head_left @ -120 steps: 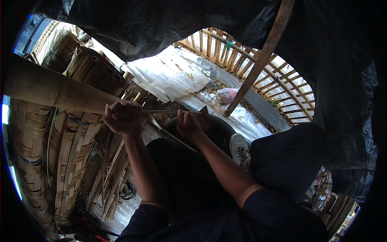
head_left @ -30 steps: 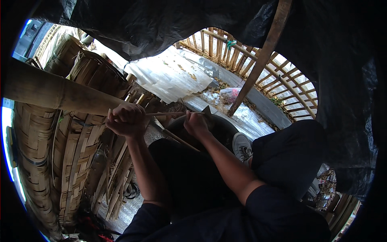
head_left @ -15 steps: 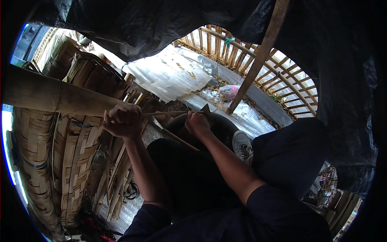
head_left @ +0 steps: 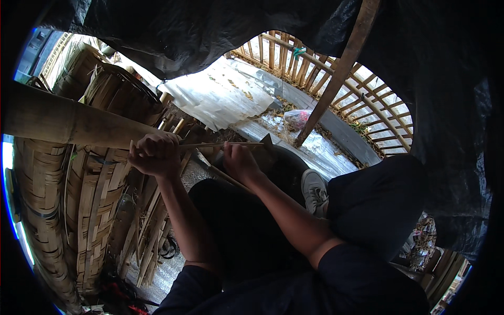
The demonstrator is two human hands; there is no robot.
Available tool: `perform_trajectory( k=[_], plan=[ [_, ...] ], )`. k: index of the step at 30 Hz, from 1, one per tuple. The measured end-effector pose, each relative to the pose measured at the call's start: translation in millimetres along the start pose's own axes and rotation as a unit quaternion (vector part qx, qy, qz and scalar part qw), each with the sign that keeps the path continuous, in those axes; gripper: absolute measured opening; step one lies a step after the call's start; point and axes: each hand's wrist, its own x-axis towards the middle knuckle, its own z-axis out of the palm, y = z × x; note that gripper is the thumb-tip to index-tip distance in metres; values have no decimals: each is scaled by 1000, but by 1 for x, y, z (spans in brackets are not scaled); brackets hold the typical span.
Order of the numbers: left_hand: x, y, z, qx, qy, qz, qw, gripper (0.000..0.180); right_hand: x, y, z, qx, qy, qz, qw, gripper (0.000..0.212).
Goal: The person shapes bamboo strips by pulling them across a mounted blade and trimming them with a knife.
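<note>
Since the frame a half-second ago, the right hand has slid toward the left hand, so more of the thin stick lies bare beyond it. That shift suggests the right hand is working along the length rather than holding one spot. The stick runs nearly level between and past the two hands, its far end by a dark pointed piece above a round dark tub; whether stick and piece touch, I cannot tell. The left hand is a closed fist around the near part of the stick (whether the pale bit at its outer edge is thumb or stick, I cannot say). The right hand is curled, apparently pinching the stick between thumb and fingers.

Below, another slim rod slants toward the lap. A thick bamboo pole reaches in from the left, ending by the left fist, with woven bamboo under it. A pale shoe stands beside the tub. Farther out lie a clear plastic bag with something pink in it and a slatted fence. No brand, label or writing can be read.
</note>
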Motion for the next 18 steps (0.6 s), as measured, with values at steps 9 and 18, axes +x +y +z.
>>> perform_trajectory(
  k=[9,18],
  plan=[
    [4,-12,16,-6,10,-11,1000,51,10,128,-20,-86,23,163,983,52],
    [3,-4,7,7,-7,-13,1000,50,11,28,-8,10,-25,-4,1000,48]
  ],
)
